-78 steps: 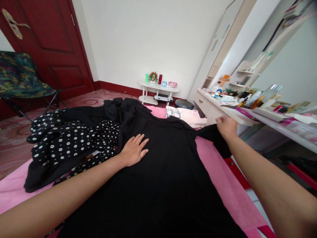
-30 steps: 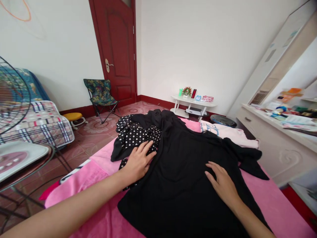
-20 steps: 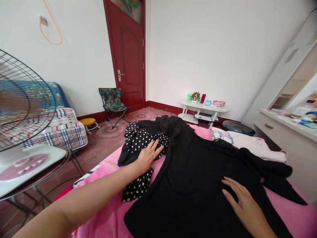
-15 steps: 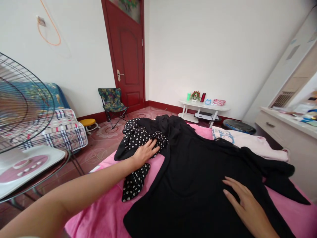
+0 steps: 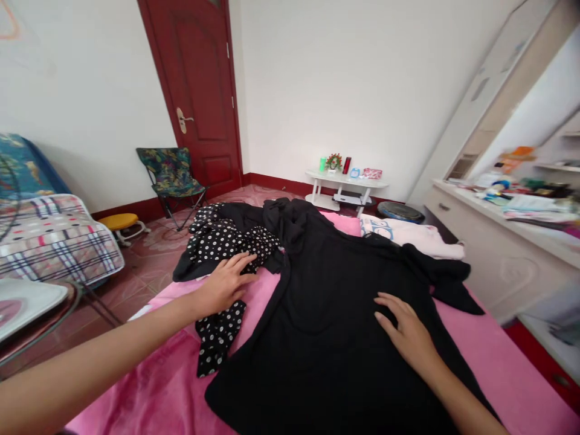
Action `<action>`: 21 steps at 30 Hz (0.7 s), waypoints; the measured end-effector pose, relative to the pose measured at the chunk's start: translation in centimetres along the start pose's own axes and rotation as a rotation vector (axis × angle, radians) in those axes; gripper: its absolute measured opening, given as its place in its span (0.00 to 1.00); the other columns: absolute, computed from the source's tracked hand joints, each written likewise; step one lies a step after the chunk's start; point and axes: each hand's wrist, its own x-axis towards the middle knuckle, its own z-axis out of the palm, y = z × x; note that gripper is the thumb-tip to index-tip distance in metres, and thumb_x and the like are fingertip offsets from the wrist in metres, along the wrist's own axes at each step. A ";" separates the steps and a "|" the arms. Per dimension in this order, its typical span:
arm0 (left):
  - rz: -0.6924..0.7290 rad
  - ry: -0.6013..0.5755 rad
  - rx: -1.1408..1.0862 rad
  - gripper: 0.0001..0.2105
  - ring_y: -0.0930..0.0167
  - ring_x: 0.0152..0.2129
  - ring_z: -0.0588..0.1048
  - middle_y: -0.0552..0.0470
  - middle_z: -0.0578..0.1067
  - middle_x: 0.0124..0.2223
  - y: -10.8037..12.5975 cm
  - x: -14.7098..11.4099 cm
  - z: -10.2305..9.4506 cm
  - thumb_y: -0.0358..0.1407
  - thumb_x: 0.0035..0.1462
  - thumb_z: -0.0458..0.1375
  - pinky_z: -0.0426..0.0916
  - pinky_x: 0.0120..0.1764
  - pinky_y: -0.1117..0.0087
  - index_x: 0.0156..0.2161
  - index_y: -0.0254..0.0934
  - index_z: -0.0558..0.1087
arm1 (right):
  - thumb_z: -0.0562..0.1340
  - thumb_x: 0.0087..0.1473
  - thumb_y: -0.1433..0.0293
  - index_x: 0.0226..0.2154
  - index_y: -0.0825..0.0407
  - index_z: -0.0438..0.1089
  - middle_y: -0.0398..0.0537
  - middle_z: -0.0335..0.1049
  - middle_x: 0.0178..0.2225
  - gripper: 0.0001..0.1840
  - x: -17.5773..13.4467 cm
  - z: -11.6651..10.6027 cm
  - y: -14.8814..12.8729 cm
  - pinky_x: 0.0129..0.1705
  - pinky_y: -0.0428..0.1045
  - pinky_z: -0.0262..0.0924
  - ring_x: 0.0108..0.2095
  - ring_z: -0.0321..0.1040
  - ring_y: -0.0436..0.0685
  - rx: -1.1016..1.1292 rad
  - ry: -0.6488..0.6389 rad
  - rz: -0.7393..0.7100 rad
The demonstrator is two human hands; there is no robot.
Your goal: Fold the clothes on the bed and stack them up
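A black garment [image 5: 335, 338] lies spread over a pink blanket [image 5: 475, 332]. Its far part is bunched up. Polka-dot fabric [image 5: 217, 241], black with white dots, is heaped at the far left, and a dotted strip [image 5: 220, 338] trails from it across the pink. My left hand [image 5: 226, 283] is at the near edge of the dotted heap, fingers apart and slightly bent, gripping nothing visible. On the right side of the black garment rests my right hand [image 5: 405, 332], palm down, fingers extended. A black sleeve [image 5: 448, 281] reaches out to the right.
A folded pale pink cloth [image 5: 421, 235] lies behind the sleeve. At right stands a cabinet [image 5: 480, 232] with a cluttered top. A white side table [image 5: 348, 181], a folding chair [image 5: 174, 175] and a yellow stool [image 5: 120, 222] stand farther back.
The view has turned to the right, bringing more of the cabinet into sight and moving the fan mostly out. My left hand has drawn back slightly left over the dotted fabric.
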 end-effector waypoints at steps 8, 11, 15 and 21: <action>0.152 -0.183 -0.456 0.10 0.69 0.42 0.73 0.52 0.76 0.44 4.2 -4.4 -2.0 0.36 0.62 0.51 0.65 0.47 0.69 0.37 0.41 0.74 | 0.55 0.56 0.63 0.48 0.46 0.69 0.49 0.62 0.57 0.18 -4.2 -6.2 0.8 0.59 0.58 0.55 0.56 0.60 0.59 0.038 -0.268 -0.027; 0.047 -0.164 -0.498 0.11 0.68 0.40 0.74 0.52 0.77 0.43 5.4 -3.6 -2.9 0.40 0.61 0.52 0.66 0.45 0.70 0.41 0.42 0.75 | 0.53 0.56 0.67 0.43 0.47 0.73 0.51 0.67 0.52 0.17 -6.6 -9.2 3.3 0.57 0.59 0.57 0.53 0.64 0.60 -0.017 -0.199 0.006; -0.139 -0.222 -0.391 0.14 0.66 0.35 0.75 0.51 0.77 0.40 6.9 -2.0 -2.7 0.45 0.57 0.54 0.67 0.39 0.68 0.45 0.43 0.74 | 0.52 0.57 0.65 0.43 0.45 0.74 0.50 0.68 0.52 0.18 -9.5 -12.9 3.8 0.55 0.57 0.59 0.52 0.65 0.60 0.009 -0.237 0.055; -0.238 -0.348 -0.179 0.19 0.59 0.34 0.76 0.48 0.77 0.37 8.2 -2.1 -0.8 0.43 0.54 0.54 0.66 0.37 0.63 0.51 0.44 0.69 | 0.65 0.44 0.55 0.49 0.43 0.71 0.51 0.67 0.54 0.28 -14.3 -15.6 -2.7 0.54 0.56 0.62 0.53 0.65 0.66 0.075 -0.389 0.157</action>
